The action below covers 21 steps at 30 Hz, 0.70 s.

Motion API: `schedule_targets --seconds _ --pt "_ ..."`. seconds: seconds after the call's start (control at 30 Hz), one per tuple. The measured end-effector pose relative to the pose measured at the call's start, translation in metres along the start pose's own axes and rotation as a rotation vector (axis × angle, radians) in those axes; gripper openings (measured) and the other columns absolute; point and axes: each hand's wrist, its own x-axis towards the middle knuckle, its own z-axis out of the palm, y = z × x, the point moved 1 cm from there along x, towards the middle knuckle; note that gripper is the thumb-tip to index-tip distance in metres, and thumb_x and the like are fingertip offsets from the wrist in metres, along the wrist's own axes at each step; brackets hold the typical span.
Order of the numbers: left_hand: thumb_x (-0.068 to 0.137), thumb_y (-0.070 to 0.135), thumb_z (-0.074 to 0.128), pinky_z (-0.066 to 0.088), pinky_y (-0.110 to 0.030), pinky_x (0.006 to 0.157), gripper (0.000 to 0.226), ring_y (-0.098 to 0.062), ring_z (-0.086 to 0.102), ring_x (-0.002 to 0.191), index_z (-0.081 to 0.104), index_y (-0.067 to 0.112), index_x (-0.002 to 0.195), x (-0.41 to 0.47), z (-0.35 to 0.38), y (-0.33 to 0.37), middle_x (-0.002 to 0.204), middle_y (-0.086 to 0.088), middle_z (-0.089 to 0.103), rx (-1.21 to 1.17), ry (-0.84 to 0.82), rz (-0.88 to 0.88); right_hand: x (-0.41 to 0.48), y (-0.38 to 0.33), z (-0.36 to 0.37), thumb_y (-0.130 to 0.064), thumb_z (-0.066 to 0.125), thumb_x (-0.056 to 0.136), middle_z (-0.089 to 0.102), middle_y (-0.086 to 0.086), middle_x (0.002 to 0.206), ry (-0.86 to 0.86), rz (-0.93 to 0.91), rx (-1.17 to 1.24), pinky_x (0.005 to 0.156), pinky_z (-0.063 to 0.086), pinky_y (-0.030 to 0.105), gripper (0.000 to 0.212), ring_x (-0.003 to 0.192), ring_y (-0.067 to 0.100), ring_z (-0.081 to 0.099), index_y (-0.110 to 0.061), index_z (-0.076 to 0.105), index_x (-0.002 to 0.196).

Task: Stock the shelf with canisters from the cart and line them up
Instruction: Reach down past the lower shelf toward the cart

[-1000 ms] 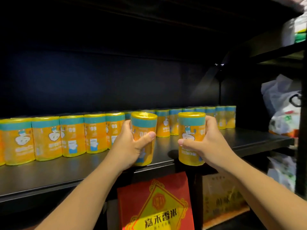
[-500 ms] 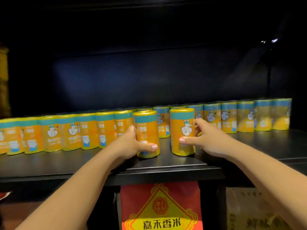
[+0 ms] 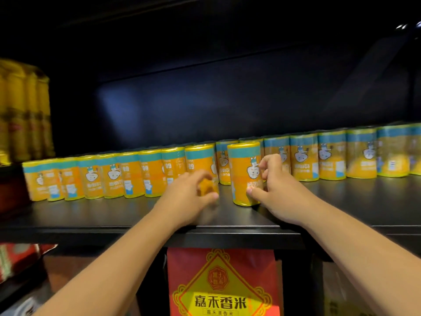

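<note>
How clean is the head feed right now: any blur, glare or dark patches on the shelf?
Head view: the left hand and the canister it covers are motion-smeared; the right hand and its canister read sharper. A pale glare patch sits on the back panel; above it all is near black. The shelf bows from wide-angle distortion.

Count: roughly 17 orange canisters (image 3: pixel 243 174) on one shelf (image 3: pixel 91 215), blur makes it inexact. 2 hands (image 3: pixel 189 197) in frame. 1 red bag (image 3: pixel 222 283) bottom centre.
</note>
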Motion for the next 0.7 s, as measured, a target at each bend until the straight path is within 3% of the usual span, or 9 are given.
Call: schedule_targets --seconds 0.1,0.27,0.37,0.47,0.57,0.7 --pt "0.089 0.065 0.06 0.047 -0.034 0.098 0.061 -0.02 0.054 0.116 0.043 0.048 0.145 0.0 0.007 0.013 0.119 0.002 0.046 0.055 -0.17 0.025 -0.002 -0.001 -0.001 -0.032 0.067 0.096 0.046 -0.002 0.113 -0.031 -0.021 -0.019 0.074 0.042 0.026 0.038 0.09 0.011 0.055 -0.035 0.031 0.108" --pt "0.089 0.068 0.057 0.044 -0.041 0.108 0.074 -0.027 0.045 0.135 0.034 0.038 0.154 0.017 0.004 0.004 0.149 -0.003 0.038 0.099 -0.261 -0.124 -0.008 -0.007 -0.005 -0.036 0.062 0.098 0.046 -0.006 0.116 -0.145 -0.082 -0.099 0.09 0.039 0.03 0.033 0.106 0.014 0.047 -0.046 0.037 0.117" --pt "0.09 0.068 0.056 0.043 -0.046 0.109 0.071 -0.028 0.045 0.135 0.034 0.043 0.152 0.024 0.004 -0.008 0.149 -0.002 0.039 0.093 -0.274 -0.138 -0.01 -0.009 -0.004 -0.042 0.06 0.098 0.046 -0.004 0.118 -0.203 -0.073 -0.175 0.104 0.041 0.038 0.043 0.118 0.021 0.044 -0.055 0.035 0.131" --pt "0.09 0.069 0.053 0.04 -0.047 0.112 0.071 -0.028 0.04 0.139 0.033 0.043 0.153 0.024 0.005 -0.016 0.152 -0.002 0.037 0.093 -0.284 -0.115 -0.01 -0.011 -0.003 -0.046 0.058 0.098 0.042 -0.004 0.124 -0.232 -0.054 -0.209 0.106 0.042 0.034 0.052 0.12 0.017 0.043 -0.063 0.031 0.138" --pt "0.091 0.072 0.048 0.035 -0.045 0.116 0.074 -0.027 0.037 0.142 0.033 0.036 0.154 0.014 0.0 -0.025 0.157 -0.002 0.035 0.085 -0.354 -0.085 -0.01 -0.013 -0.003 -0.047 0.059 0.097 0.04 -0.007 0.122 -0.239 -0.053 -0.223 0.099 0.046 0.029 0.054 0.109 0.01 0.046 -0.065 0.031 0.14" --pt "0.093 0.072 0.04 0.038 -0.043 0.112 0.064 -0.018 0.046 0.133 0.047 0.035 0.146 -0.006 -0.011 -0.05 0.146 0.006 0.049 0.079 -0.392 -0.045 -0.009 -0.019 0.0 -0.049 0.06 0.097 0.039 -0.006 0.127 -0.28 -0.044 -0.271 0.101 0.044 0.028 0.057 0.115 0.013 0.048 -0.062 0.03 0.143"
